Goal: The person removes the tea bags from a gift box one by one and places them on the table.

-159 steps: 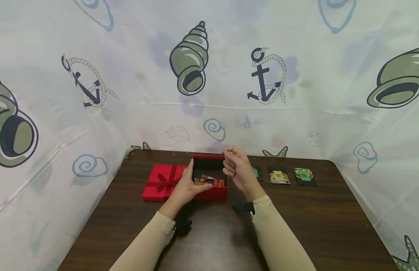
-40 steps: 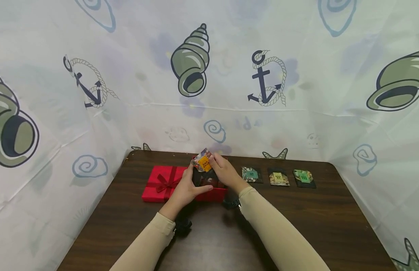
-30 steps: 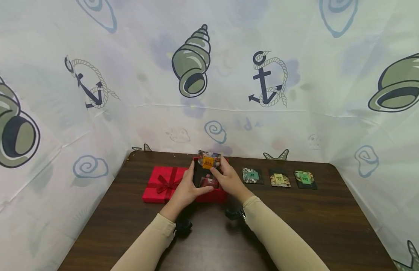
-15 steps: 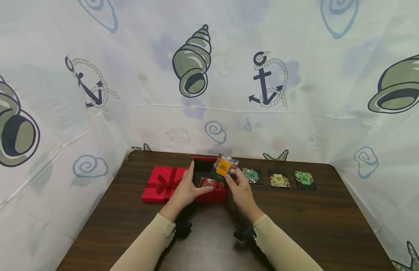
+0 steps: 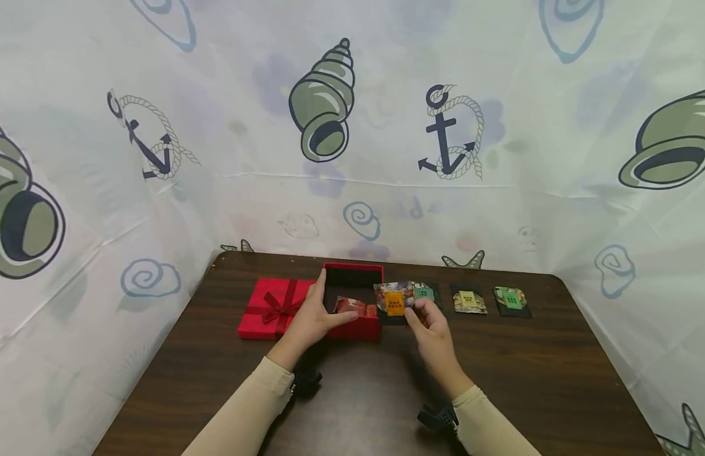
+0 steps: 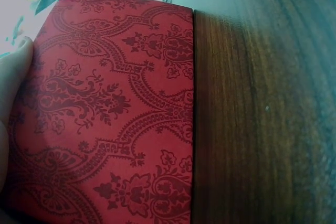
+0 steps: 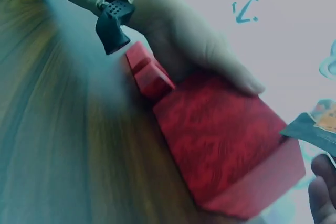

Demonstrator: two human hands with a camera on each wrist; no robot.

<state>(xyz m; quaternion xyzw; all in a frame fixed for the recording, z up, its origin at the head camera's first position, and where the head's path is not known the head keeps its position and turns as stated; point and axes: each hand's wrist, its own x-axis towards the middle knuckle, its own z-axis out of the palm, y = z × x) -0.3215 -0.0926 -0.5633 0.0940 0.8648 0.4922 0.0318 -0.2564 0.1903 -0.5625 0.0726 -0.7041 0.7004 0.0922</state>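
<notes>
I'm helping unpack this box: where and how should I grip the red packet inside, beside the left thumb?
Probably pinch the red packet by its exposed far edge, coming down from above: it sits inside the open red box, whose walls hinder a sideways approach, and the left hand partly masks its near side.

Head view faces forward, down; wrist views share the red box [image 5: 358, 329] up close
</notes>
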